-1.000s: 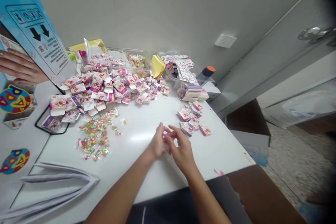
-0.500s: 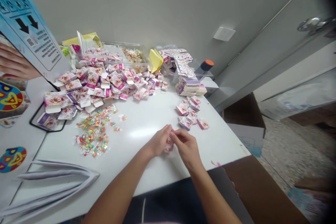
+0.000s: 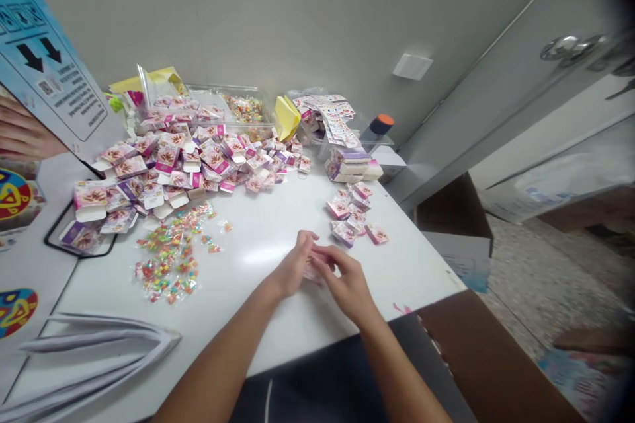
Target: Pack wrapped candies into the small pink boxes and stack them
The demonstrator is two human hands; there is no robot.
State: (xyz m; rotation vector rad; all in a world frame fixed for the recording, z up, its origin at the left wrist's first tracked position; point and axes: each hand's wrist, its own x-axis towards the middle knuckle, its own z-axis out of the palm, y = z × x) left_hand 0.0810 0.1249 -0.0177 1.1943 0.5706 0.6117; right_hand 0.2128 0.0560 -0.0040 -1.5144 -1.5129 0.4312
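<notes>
Two bare hands come together over a white table, near its front edge. The left hand is closed around a small box, pink and white, which sits between the hands. The right hand meets it from the other side, thumb and fingers bent in; I cannot tell whether it grips. The hands hide most of the box. Just beyond the right hand lies a loose cluster of similar boxes. To the left, well apart from the hands, clear packets of bright, many-coloured bits are spread out. Behind them a long heap of boxes, some standing open, runs along the back. Past that, near the wall, is a clear tub of coloured bits. At the back right are printed sheets, a stack and an orange-capped bottle. Folded paper lies at the near left.
</notes>
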